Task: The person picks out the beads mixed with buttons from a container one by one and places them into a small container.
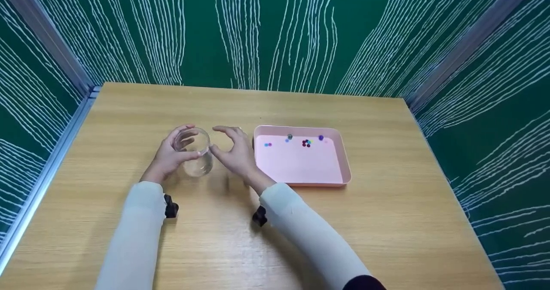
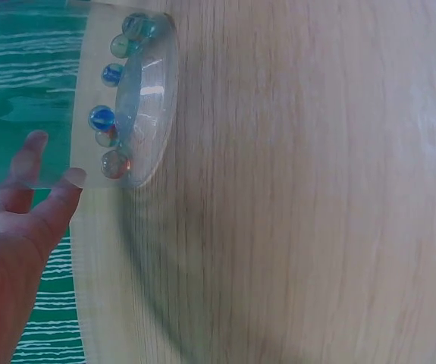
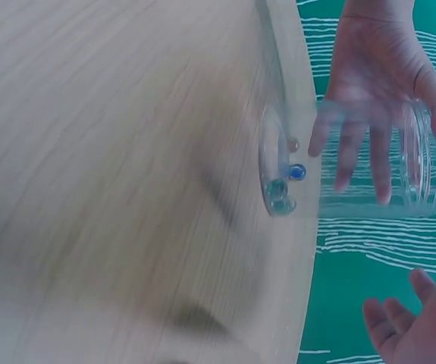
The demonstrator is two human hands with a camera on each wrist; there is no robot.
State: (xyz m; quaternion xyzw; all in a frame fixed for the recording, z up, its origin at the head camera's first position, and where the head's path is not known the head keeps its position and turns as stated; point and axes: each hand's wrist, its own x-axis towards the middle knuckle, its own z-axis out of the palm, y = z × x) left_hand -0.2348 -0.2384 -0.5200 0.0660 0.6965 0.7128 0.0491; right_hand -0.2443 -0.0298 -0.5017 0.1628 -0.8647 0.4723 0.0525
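Note:
My left hand [image 1: 168,154] grips a clear jar [image 1: 201,165] around its side, with the thumb near the rim and the fingers spread behind the wall. No lid shows on the jar. Several glass marbles [image 2: 102,117], blue, green and reddish, lie at its bottom in the left wrist view. To the right of the jar is my right hand [image 1: 238,154], thumb and fingers apart, with the thumb tip right at the rim. Nothing shows within that hand, and in the right wrist view its fingers [image 3: 396,315] are loosely bent beside the jar.
A shallow pink tray [image 1: 300,167] stands on the wooden table [image 1: 386,238] right of the hands. Small coloured beads [image 1: 306,143] are scattered toward its far side. Green walls [image 1: 202,32] with white wavy lines surround the table's back and sides.

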